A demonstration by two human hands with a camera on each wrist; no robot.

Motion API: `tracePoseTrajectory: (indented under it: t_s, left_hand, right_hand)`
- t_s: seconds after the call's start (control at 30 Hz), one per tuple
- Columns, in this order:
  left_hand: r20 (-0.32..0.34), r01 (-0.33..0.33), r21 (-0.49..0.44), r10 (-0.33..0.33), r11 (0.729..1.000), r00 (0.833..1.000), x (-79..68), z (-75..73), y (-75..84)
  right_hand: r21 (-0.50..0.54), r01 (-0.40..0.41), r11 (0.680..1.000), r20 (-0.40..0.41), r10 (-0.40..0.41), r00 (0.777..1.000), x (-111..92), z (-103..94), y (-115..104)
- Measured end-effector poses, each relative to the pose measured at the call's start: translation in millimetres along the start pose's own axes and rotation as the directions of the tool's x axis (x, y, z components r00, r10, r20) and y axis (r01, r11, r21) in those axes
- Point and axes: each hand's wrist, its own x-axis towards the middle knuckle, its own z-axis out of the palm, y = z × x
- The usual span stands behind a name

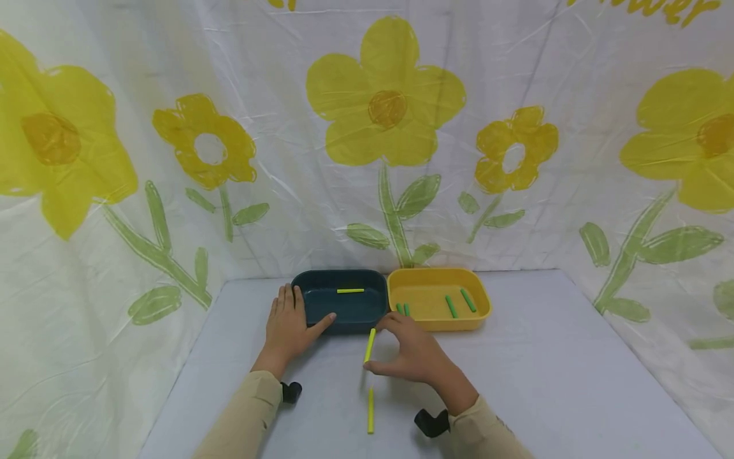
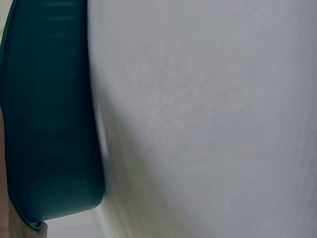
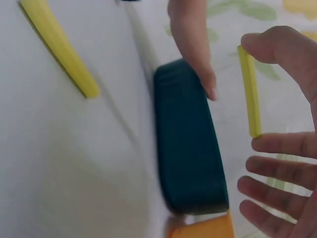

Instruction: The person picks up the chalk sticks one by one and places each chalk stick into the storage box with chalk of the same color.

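A yellow stick [image 1: 369, 346] is pinched end to end between the thumb and index finger of my right hand [image 1: 418, 350], in front of the dark teal tray [image 1: 344, 327]. The right wrist view shows the same yellow stick [image 3: 250, 93] with the other fingers spread beside it. My left hand [image 1: 289, 328] rests on the left side of the teal tray, thumb along its front rim, fingers straight. Inside that tray lies one yellow stick [image 1: 350, 291]. Another yellow stick [image 1: 370, 411] lies on the table nearer to me.
A yellow-orange tray [image 1: 441, 324] stands against the teal tray's right side and holds several green sticks [image 1: 451, 306]. Both trays sit near the back edge of the white table [image 1: 545, 370]. Behind hangs a flower-printed curtain [image 1: 275, 210].
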Motion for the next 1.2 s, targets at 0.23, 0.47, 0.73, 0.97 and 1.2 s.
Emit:
tracePoseTrajectory:
  t_s: [0.23, 0.47, 0.73, 0.97, 1.2]
  left_hand:
    - [-0.005, -0.002, -0.006, 0.002, 1.000, 1.000, -1.0, -1.2, -0.3]
    - [-0.003, -0.005, -0.003, 0.005, 1.000, 1.000, 0.9, -0.6, 1.2]
    - [-0.004, 0.000, 0.006, 0.000, 1.000, 1.000, 0.0, -0.3, 1.6]
    - [-0.012, -0.005, 0.000, 0.005, 1.000, 1.000, -0.1, -1.0, 1.6]
    - [-0.013, -0.002, 0.005, 0.002, 1.000, 1.000, -1.1, -2.3, 1.4]
  right_hand:
    - [-0.026, 0.019, 0.999, -0.090, -0.021, 0.996, 12.1, -0.6, 9.8]
    - [-0.029, -0.082, 0.996, -0.140, 0.077, 0.987, 21.8, -0.4, 16.4]
    - [-0.105, -0.180, 0.978, -0.223, 0.153, 0.963, 32.6, 3.0, 20.9]
    - [-0.147, -0.250, 0.957, -0.275, 0.203, 0.940, 40.3, 9.9, 22.1]
    - [-0.147, -0.311, 0.939, -0.253, 0.269, 0.929, 46.0, 15.6, 22.6]
